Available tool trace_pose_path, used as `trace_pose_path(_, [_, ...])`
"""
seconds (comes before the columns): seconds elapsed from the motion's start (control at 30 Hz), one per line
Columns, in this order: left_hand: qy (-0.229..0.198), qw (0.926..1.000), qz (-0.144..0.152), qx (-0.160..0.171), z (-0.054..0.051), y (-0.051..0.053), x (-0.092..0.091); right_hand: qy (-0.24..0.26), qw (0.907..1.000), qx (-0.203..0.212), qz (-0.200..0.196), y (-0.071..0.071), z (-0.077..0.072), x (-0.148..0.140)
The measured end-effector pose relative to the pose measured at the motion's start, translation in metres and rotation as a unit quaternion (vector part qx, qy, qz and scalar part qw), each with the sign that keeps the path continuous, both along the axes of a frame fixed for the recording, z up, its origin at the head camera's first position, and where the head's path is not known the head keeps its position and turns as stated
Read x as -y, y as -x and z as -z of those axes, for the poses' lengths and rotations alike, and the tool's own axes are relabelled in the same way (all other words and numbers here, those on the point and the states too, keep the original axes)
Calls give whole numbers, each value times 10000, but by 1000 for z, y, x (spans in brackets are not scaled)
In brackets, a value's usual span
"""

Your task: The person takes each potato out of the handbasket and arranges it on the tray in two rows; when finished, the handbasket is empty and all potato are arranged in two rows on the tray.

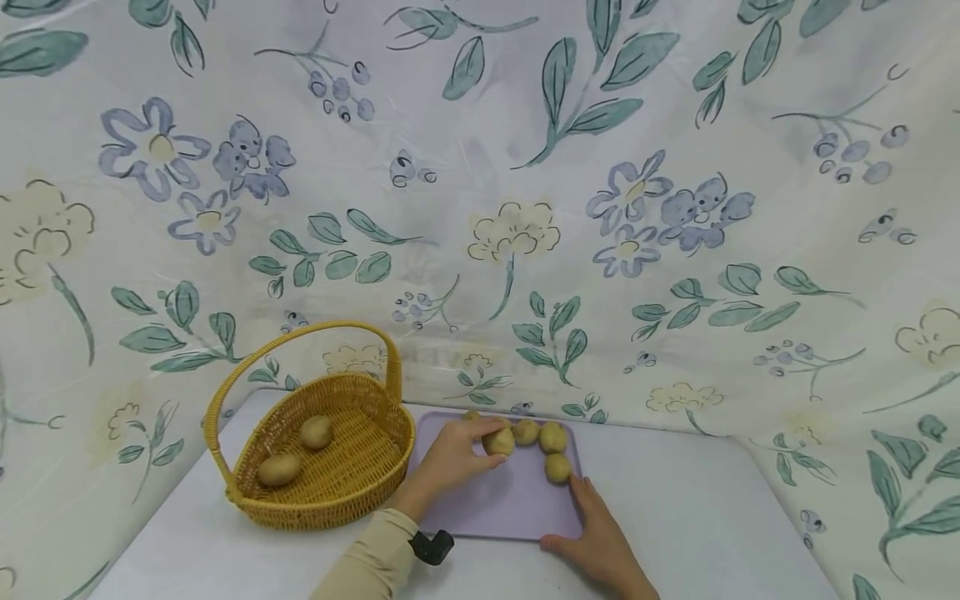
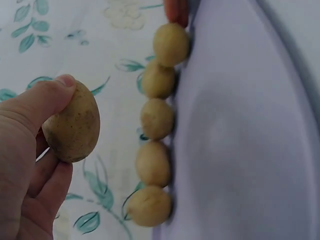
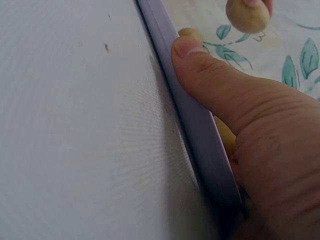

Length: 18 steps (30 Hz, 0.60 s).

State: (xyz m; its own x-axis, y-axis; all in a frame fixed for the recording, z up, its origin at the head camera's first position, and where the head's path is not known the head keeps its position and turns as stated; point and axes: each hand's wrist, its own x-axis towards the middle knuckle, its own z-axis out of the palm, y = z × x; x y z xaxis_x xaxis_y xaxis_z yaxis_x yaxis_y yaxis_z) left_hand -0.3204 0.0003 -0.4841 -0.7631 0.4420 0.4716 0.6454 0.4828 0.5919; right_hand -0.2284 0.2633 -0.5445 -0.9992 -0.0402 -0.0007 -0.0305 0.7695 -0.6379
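Observation:
My left hand pinches a potato between thumb and fingers, raised above the lilac tray. Several more potatoes line the tray's far side and its right side, touching or nearly touching one another. At the tray's front right corner, my right hand grips the rim. Its thumb lies against the front edge, and its fingers run along the right side, close to the nearest potato. In the right wrist view, the palm hides most of those fingers.
A yellow wicker basket with a tall arched handle stands left of the tray. Two potatoes lie inside it, one nearer the front. Behind the white table hangs a flowered cloth.

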Motion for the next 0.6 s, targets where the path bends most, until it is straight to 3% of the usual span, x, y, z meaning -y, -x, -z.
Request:
trace_pose_path(0.13, [135, 9999, 42, -93, 11, 3, -15, -4, 10000, -40, -18, 0, 0, 0])
trace_pose_path(0.37, [326, 9991, 47, 263, 29, 6, -38, -21, 10000, -51, -24, 0, -2, -1])
trace_pose_path(0.6, [526, 9986, -2, 108, 33, 6, -50, 78, 10000, -36, -19, 0, -1, 1])
